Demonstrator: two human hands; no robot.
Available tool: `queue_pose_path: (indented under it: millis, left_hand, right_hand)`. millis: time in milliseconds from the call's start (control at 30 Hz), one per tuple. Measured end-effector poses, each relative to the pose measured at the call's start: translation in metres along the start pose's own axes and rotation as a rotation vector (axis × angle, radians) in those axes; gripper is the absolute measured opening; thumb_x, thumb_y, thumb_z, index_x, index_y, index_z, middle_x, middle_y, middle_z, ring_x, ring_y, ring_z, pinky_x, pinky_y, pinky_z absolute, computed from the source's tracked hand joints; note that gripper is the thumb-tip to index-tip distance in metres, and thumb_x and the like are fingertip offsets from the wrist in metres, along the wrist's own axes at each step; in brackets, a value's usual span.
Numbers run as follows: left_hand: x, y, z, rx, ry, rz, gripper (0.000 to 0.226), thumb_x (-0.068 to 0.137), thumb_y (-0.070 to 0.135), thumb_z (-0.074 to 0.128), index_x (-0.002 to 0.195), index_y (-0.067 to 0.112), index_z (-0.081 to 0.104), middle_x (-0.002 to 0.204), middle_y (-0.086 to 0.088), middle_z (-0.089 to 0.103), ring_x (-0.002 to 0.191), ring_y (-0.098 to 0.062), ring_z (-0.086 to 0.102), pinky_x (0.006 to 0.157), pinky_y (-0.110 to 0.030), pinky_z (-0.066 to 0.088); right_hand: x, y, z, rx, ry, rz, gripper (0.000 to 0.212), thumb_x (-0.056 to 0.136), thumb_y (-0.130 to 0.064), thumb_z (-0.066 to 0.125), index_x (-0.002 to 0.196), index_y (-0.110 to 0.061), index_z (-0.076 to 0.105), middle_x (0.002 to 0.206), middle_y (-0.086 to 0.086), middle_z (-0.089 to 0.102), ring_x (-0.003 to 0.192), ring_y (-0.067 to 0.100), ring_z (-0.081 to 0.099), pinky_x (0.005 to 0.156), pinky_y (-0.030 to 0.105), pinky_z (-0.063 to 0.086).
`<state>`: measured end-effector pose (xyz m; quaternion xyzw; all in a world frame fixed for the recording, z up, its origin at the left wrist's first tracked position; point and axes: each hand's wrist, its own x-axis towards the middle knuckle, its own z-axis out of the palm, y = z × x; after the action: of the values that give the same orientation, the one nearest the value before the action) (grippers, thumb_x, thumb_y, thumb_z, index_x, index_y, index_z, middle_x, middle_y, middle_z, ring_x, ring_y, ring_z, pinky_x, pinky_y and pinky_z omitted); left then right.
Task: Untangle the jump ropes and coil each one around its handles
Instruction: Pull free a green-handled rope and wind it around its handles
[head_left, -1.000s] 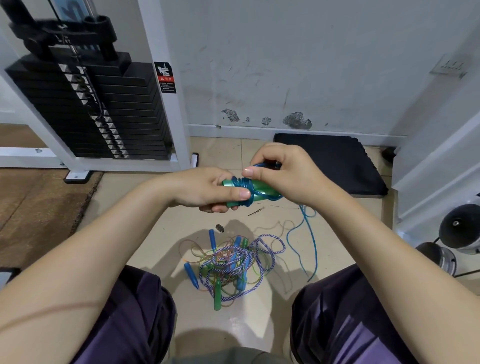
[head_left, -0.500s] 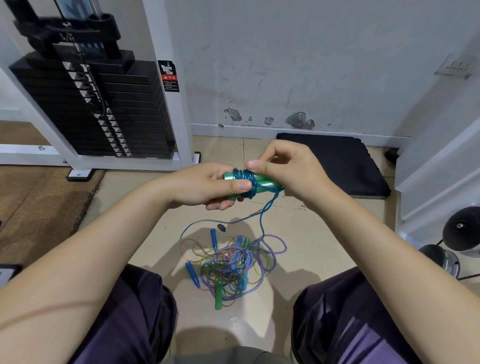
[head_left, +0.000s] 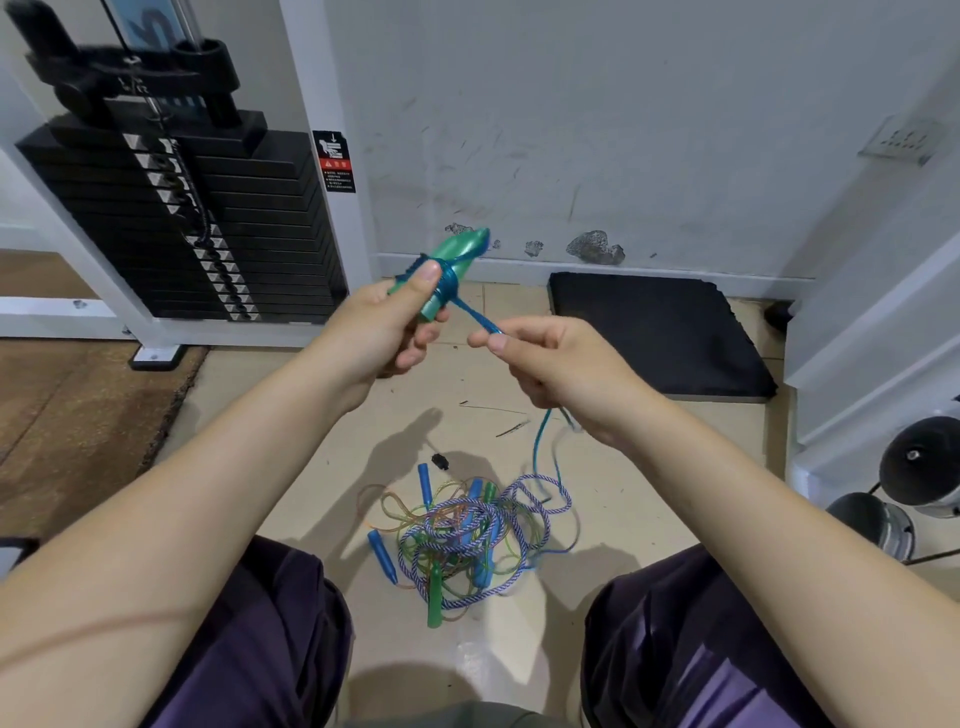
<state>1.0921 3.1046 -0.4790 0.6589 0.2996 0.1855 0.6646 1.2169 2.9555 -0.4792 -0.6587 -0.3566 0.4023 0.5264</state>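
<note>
We see the left hand (head_left: 387, 325) gripping the green handles (head_left: 457, 260). The right hand (head_left: 561, 364) pinches the blue rope (head_left: 480, 321) just beside that grip, below the coil.

Blue rope (head_left: 475, 318) wraps green handles (head_left: 453, 260); tangle (head_left: 467, 535) on floor.

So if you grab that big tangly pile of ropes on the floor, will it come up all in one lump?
Probably yes. The tangled pile has loops threaded through each other, so most would likely lift together. The cords look thin and floppy, so they would dangle and sag. The loose blue handle at its edge might swing or drag behind.
</note>
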Motion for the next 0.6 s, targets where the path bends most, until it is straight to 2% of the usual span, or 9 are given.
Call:
queue_pose_path:
  millis: [100, 167, 233, 267, 333, 400, 467, 600]
  left_hand:
    - [0.002, -0.003, -0.005, 0.178, 0.033, 0.027, 0.043, 0.097, 0.050, 0.053, 0.084, 0.010, 0.062, 0.052, 0.002, 0.047, 0.041, -0.011, 0.035, 0.040, -0.016, 0.027]
    - [0.000, -0.003, -0.006, 0.299, -0.042, 0.037, 0.041, 0.097, 0.047, 0.055, 0.080, 0.010, 0.060, 0.053, -0.001, 0.048, 0.042, -0.012, 0.035, 0.039, -0.015, 0.028]
    - [-0.001, -0.002, -0.008, 0.410, -0.181, 0.013, 0.041, 0.095, 0.048, 0.057, 0.076, 0.012, 0.058, 0.054, -0.002, 0.049, 0.041, -0.012, 0.036, 0.039, -0.016, 0.029]
    - [-0.001, -0.001, -0.010, 0.465, -0.251, -0.004, 0.042, 0.093, 0.050, 0.058, 0.077, 0.011, 0.059, 0.053, -0.001, 0.050, 0.042, -0.012, 0.037, 0.040, -0.017, 0.029]
    - [-0.003, 0.000, -0.013, 0.546, -0.389, -0.040, 0.049, 0.087, 0.059, 0.063, 0.080, 0.011, 0.062, 0.053, 0.000, 0.051, 0.044, -0.013, 0.038, 0.042, -0.019, 0.029]
    - [-0.007, 0.001, -0.013, 0.558, -0.535, -0.068, 0.055, 0.077, 0.067, 0.066, 0.081, 0.012, 0.061, 0.052, 0.002, 0.051, 0.046, -0.013, 0.038, 0.043, -0.019, 0.029]
    - [-0.010, 0.002, -0.011, 0.521, -0.629, -0.069, 0.053, 0.072, 0.066, 0.062, 0.080, 0.013, 0.060, 0.052, 0.003, 0.049, 0.048, -0.013, 0.037, 0.044, -0.020, 0.027]
    - [-0.012, 0.003, -0.005, 0.481, -0.737, -0.057, 0.042, 0.080, 0.053, 0.064, 0.079, 0.011, 0.058, 0.050, 0.003, 0.048, 0.047, -0.012, 0.036, 0.045, -0.019, 0.027]
  right_hand:
    - [-0.002, -0.007, 0.005, -0.262, 0.091, -0.121, 0.015, 0.095, -0.022, 0.062, 0.084, -0.014, 0.069, 0.044, -0.014, 0.037, 0.043, 0.003, 0.028, 0.045, 0.017, 0.022]
    - [-0.002, -0.010, 0.002, -0.397, 0.132, -0.229, 0.023, 0.093, -0.021, 0.065, 0.071, -0.023, 0.061, 0.048, -0.014, 0.046, 0.047, 0.002, 0.036, 0.050, 0.017, 0.029]
    - [-0.001, -0.011, -0.004, -0.504, 0.168, -0.314, 0.023, 0.091, -0.023, 0.067, 0.069, -0.025, 0.061, 0.059, -0.006, 0.055, 0.056, 0.003, 0.041, 0.057, 0.026, 0.035]
    - [-0.001, -0.011, -0.006, -0.550, 0.174, -0.338, 0.020, 0.091, -0.024, 0.067, 0.071, -0.023, 0.064, 0.063, 0.001, 0.059, 0.059, 0.005, 0.044, 0.060, 0.029, 0.037]
    - [-0.001, -0.011, -0.008, -0.622, 0.157, -0.376, 0.017, 0.088, -0.025, 0.070, 0.075, -0.014, 0.069, 0.070, 0.004, 0.064, 0.065, 0.011, 0.051, 0.064, 0.030, 0.041]
    - [-0.001, -0.011, -0.007, -0.629, 0.143, -0.403, 0.019, 0.085, -0.026, 0.074, 0.075, -0.009, 0.071, 0.071, 0.004, 0.064, 0.068, 0.012, 0.054, 0.065, 0.029, 0.042]
    - [-0.001, -0.013, -0.007, -0.555, 0.146, -0.384, 0.021, 0.082, -0.024, 0.077, 0.073, -0.006, 0.070, 0.067, 0.006, 0.062, 0.063, 0.007, 0.049, 0.060, 0.024, 0.040]
    - [-0.001, -0.011, -0.008, -0.431, 0.078, -0.281, 0.019, 0.079, -0.022, 0.079, 0.070, -0.011, 0.066, 0.063, 0.000, 0.057, 0.058, 0.002, 0.044, 0.056, 0.019, 0.037]
